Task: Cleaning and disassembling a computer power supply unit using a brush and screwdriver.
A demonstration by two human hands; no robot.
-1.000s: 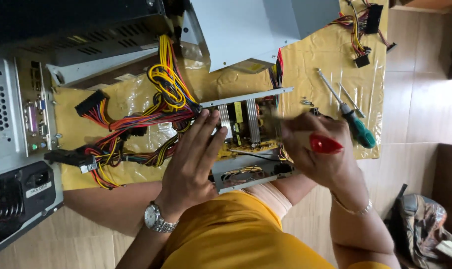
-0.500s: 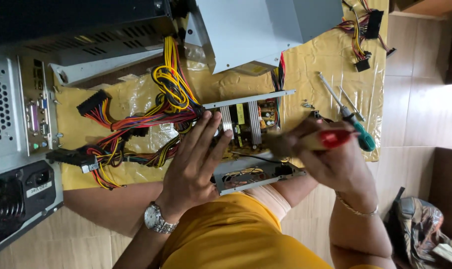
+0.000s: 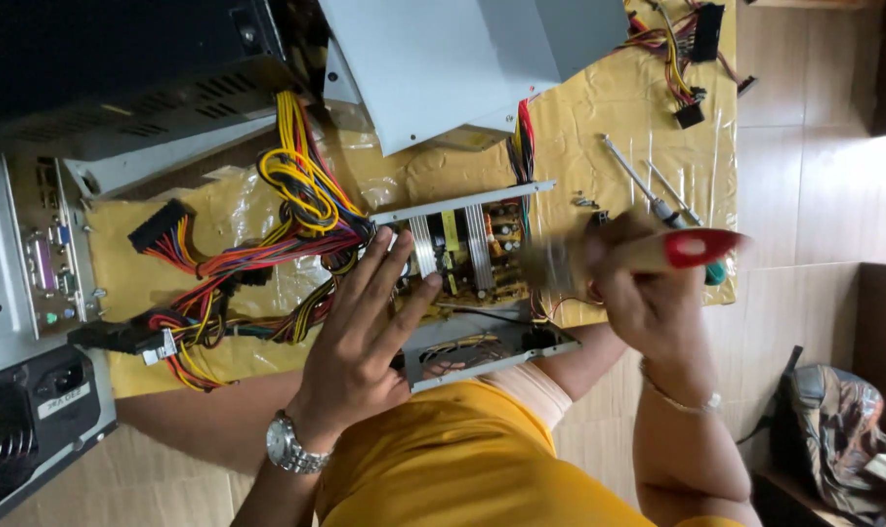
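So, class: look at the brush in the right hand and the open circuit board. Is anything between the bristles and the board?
Nothing visible blocks it. The brush in the right hand has its blurred bristles right at the circuit board's edge. The left hand rests on the board's other side, and the wire bundle lies beyond that.
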